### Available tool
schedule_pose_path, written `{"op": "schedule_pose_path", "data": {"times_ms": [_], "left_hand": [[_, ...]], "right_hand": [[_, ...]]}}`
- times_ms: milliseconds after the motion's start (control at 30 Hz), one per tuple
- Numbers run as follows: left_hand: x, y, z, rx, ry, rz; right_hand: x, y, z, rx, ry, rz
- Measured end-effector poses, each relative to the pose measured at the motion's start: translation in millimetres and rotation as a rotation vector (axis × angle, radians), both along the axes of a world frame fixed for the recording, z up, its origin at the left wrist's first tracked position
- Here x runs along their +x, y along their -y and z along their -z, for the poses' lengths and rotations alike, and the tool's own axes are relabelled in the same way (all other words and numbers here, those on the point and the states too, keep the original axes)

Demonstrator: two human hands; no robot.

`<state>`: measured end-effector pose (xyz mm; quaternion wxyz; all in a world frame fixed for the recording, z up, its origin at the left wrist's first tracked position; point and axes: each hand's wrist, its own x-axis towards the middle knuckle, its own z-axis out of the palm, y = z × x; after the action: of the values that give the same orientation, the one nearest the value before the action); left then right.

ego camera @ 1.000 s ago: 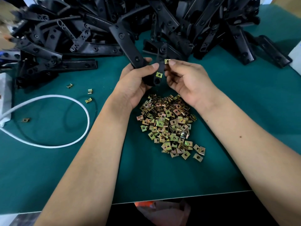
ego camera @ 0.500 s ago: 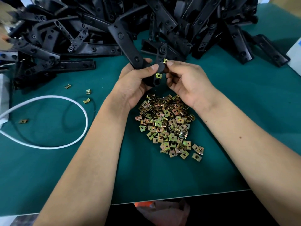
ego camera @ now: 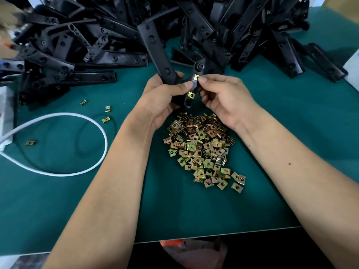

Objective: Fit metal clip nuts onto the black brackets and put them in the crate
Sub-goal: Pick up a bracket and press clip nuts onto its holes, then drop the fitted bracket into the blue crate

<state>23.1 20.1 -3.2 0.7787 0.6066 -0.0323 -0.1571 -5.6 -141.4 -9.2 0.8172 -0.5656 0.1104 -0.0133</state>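
Gripping a black bracket (ego camera: 155, 47) above the green table (ego camera: 291, 133), the left hand (ego camera: 163, 100) curls round its V-shaped bend. One brass-coloured clip nut (ego camera: 191, 95) sits on the short arm; the right hand (ego camera: 225, 98) pinches a second nut (ego camera: 196, 76) against it. Loose nuts (ego camera: 202, 148) lie heaped below.

- A green mat (ego camera: 58, 210) is covering the table, its near edge (ego camera: 213, 234) showing pale.
- A white cable (ego camera: 93, 125) is looping across the mat at left.
- A white box (ego camera: 6, 113) is sitting at the left edge.
- Darkness is filling the space below the table.
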Motion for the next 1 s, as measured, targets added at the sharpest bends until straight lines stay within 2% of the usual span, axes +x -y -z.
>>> {"op": "schedule_pose_path", "data": {"times_ms": [467, 833, 900, 1000], "left_hand": [[-1.7, 14.2, 3.6, 0.122, 0.055, -0.152], [0.2, 20.5, 13.1, 0.267, 0.224, -0.294], [1.2, 18.9, 14.4, 0.251, 0.214, -0.315], [0.6, 15.9, 14.0, 0.128, 0.181, -0.345]], "right_hand": [[-0.8, -0.6, 2.4, -0.007, 0.012, 0.044], [0.5, -0.6, 0.5, 0.034, 0.019, 0.038], [0.6, -2.3, 0.0, 0.012, 0.047, 0.031], [0.1, -5.8, -0.3, -0.081, 0.086, -0.004]]}}
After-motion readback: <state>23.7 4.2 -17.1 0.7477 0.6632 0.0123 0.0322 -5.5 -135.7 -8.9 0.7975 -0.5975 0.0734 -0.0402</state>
